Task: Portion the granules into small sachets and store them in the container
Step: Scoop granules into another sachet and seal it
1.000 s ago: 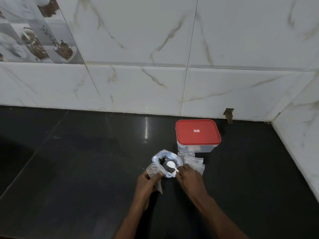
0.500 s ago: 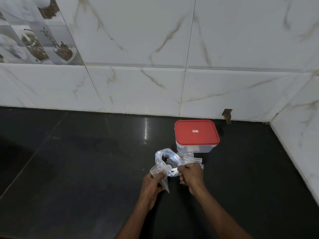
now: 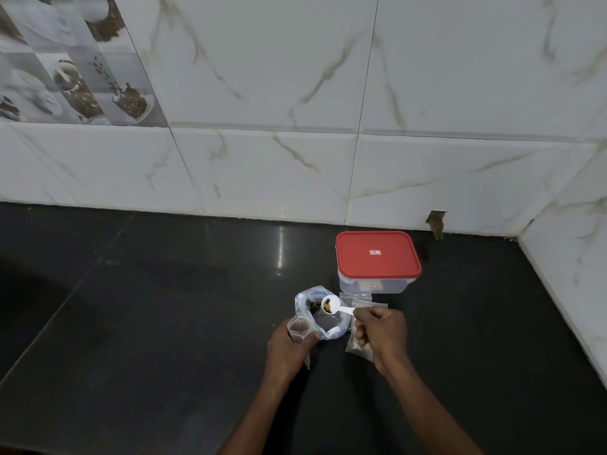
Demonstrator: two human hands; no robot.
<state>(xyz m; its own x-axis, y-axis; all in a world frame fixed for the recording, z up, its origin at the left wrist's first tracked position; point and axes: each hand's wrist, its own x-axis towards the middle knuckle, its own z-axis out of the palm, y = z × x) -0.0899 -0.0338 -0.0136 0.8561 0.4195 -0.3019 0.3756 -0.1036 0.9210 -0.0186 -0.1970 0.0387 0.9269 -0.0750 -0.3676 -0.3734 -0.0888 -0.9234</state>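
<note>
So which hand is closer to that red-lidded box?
Right. The right hand, holding a white spoon, sits just in front of the red-lidded box; the left hand, holding a small sachet, is farther off to its front-left.

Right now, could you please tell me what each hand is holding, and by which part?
The right hand pinches the white spoon by its handle end; the left hand grips a small sachet around its middle.
</note>
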